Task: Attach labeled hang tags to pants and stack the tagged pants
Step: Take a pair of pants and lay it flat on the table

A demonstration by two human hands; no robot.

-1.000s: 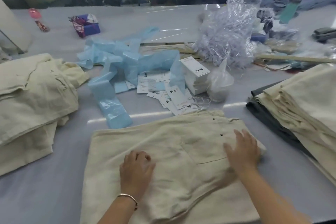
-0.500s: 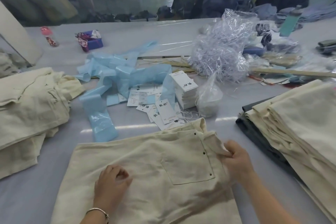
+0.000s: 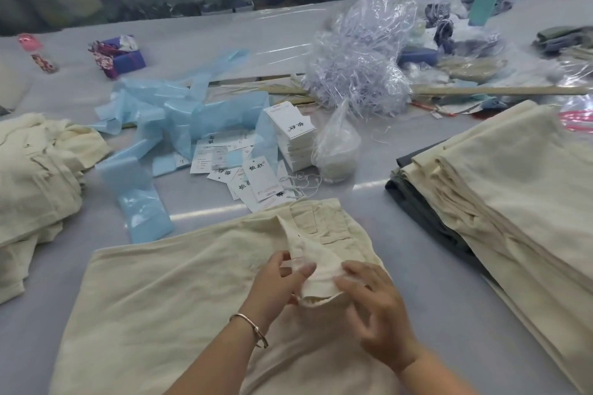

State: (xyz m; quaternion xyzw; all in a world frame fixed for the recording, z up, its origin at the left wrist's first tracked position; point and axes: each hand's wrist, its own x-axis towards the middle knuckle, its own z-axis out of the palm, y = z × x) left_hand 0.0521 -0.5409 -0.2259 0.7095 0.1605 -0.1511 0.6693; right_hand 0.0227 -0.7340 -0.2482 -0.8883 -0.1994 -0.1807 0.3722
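While the pants [image 3: 167, 292] lie flat, I lift their waistband flap [image 3: 316, 266].
Both hands, left [image 3: 277, 282] and right [image 3: 375, 305], pinch it, exposing a spot for tagging.

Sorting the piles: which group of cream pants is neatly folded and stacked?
The stack on the right, flat folded layers over a dark garment. The heap at left is rumpled; the pair in front lies single, held by both hands.

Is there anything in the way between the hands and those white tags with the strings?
Nothing visible blocks them. The loose hang tags lie on bare table just beyond the waistband of the cream pants. But both the left hand and right hand are busy pinching a turned-up fold of the pants.
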